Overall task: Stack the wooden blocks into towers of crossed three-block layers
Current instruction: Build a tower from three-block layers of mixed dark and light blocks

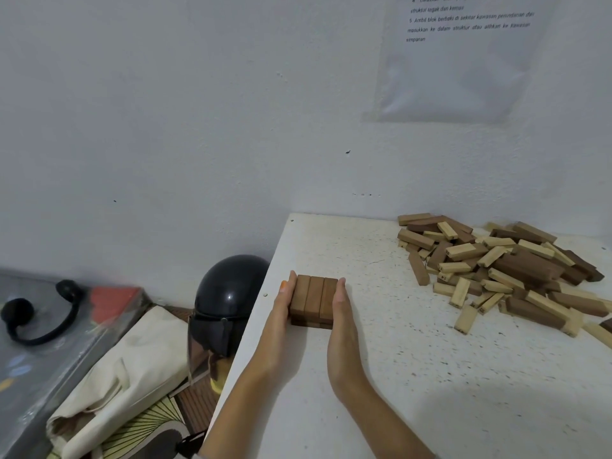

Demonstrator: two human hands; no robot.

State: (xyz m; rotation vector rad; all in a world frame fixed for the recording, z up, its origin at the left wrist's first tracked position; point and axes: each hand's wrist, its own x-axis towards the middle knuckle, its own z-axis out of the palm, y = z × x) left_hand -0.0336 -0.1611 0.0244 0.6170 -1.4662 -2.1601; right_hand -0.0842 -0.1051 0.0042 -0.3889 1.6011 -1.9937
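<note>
White table (430, 376) | left hand (281, 313), right hand (342, 313): flat, pressing block stack (314, 298) (dark wood)

A low stack (314, 298) of dark brown wooden blocks, three lying side by side on top over a lower layer showing at its near edge, sits by the desk's (397, 359) left edge, well apart from a jumbled pile (503, 263) of pale and dark blocks at far right.
</note>
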